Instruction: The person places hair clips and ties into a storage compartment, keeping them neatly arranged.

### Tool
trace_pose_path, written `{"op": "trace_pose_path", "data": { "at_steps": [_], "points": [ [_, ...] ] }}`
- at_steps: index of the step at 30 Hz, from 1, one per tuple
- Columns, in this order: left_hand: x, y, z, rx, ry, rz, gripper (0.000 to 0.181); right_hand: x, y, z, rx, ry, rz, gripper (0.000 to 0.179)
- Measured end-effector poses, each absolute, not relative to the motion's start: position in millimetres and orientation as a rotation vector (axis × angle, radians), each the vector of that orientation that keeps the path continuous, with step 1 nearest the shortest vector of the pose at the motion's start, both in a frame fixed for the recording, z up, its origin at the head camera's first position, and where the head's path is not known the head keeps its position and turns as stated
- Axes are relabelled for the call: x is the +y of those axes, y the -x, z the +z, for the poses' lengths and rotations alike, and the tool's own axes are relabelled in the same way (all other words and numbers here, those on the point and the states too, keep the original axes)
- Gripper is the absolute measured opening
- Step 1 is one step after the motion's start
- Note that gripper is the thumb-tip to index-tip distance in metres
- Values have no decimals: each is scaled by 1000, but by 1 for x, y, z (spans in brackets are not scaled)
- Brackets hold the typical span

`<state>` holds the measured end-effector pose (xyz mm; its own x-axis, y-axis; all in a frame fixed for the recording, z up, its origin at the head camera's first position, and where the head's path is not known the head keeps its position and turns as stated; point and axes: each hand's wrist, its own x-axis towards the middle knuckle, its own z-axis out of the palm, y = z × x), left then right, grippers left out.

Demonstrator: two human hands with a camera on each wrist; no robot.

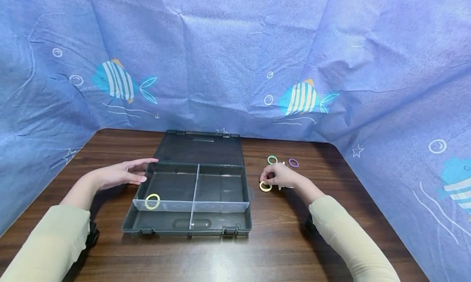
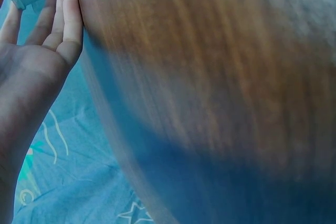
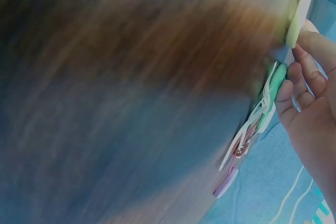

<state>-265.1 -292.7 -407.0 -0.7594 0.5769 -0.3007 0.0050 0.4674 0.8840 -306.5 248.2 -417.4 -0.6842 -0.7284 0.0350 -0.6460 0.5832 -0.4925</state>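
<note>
My left hand (image 1: 123,175), fingers loosely extended, touches the left wall of a dark translucent compartment box (image 1: 187,233), whose lid (image 1: 202,149) is laid back. The same hand (image 2: 39,61) shows at the box's edge in the left wrist view. Right of the box, thumb and fingers of my right hand (image 1: 281,175) pinch a pale yellow ring (image 3: 298,20) at the table. Another yellow ring (image 1: 152,209) leans near the clear divider in the box's left part. A green ring (image 3: 274,90) and white stranded piece (image 3: 257,109) lie near the right hand.
A purple ring (image 1: 293,166) lies beyond the right hand on the dark wooden table (image 1: 287,249). Clear dividers (image 1: 220,207) split the box into several compartments. A blue fish-patterned cloth (image 1: 220,69) hangs behind and at both sides of the table.
</note>
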Motion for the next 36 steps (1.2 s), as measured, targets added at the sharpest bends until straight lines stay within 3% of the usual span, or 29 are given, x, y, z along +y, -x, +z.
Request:
{"op": "trace_pose_path", "data": {
  "at_steps": [18, 36],
  "points": [
    [-290, 268, -407, 2130, -476, 1295, 66, 244, 305, -411, 2649, 1109, -668, 10],
    [-292, 267, -409, 2121, -474, 1295, 66, 227, 304, -375, 2523, 1025, -701, 11]
  ]
}}
